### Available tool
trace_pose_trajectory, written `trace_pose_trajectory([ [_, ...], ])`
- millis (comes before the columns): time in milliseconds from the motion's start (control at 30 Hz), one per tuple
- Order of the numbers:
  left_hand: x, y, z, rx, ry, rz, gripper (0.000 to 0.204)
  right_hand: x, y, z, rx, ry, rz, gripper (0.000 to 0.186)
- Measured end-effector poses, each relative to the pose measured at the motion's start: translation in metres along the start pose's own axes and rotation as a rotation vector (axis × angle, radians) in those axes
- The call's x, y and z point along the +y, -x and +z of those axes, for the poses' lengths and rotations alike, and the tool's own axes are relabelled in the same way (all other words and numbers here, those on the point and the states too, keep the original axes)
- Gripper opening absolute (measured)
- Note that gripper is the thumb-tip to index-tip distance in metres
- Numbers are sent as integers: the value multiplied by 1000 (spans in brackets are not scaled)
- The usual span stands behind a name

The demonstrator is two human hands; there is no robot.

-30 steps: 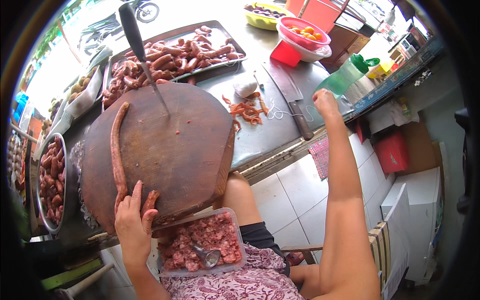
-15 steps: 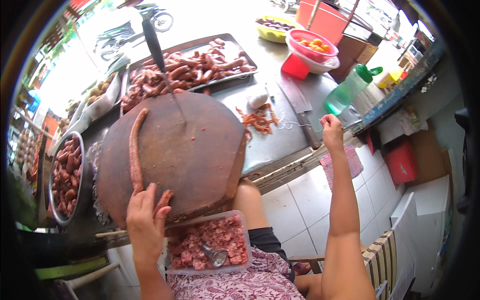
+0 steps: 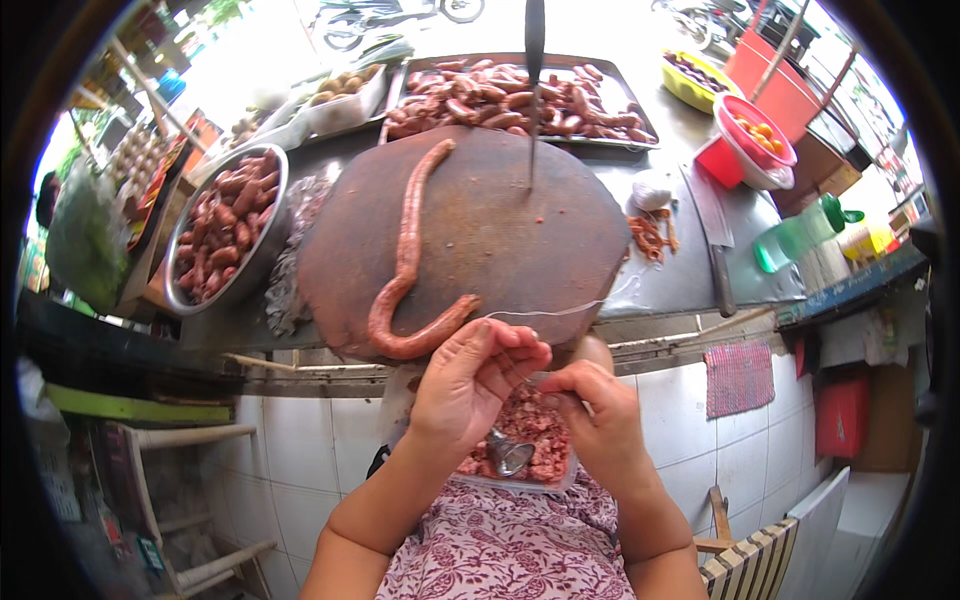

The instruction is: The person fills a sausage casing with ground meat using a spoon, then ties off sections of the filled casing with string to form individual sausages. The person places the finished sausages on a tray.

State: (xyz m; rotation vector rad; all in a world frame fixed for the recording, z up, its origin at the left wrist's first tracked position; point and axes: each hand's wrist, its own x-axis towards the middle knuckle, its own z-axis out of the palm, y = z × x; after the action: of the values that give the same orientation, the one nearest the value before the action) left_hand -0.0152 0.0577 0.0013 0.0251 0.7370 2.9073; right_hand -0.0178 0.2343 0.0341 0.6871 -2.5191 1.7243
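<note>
— What is being held at the near edge of the chopping block?

— The curled end of the long sausage is being pinched by the left hand, fingers pressed together on it. A thin string is being gripped by the right hand, fingers closed.

— Where is the sausage lying?

— It is being stretched across the round block, beside the upright knife. A tub of minced meat is being kept below both hands.
</note>
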Motion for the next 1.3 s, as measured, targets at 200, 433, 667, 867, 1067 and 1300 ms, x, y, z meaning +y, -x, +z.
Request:
trace_pose_trajectory([
  [200,1,5,3,-45,-103,104,33,-9,-7,2,188,91,-95,18],
  [433,0,11,-10,19,-97,142,31,-3,-17,27,95,7,28,29],
  [667,-10,10,-13,31,-53,124,33,21,-11,33,24,154,41,7],
  [867,17,9,-11,-172,-319,-107,34,0,-12,13,314,228,-270,9],
  [1067,26,15,2,-262,-1121,-278,30,2,-26,18,99,11,-245,7],
  [1300,20,29,9,-171,-1367,302,32,-20,-8,20,49,-75,-97,14],
])
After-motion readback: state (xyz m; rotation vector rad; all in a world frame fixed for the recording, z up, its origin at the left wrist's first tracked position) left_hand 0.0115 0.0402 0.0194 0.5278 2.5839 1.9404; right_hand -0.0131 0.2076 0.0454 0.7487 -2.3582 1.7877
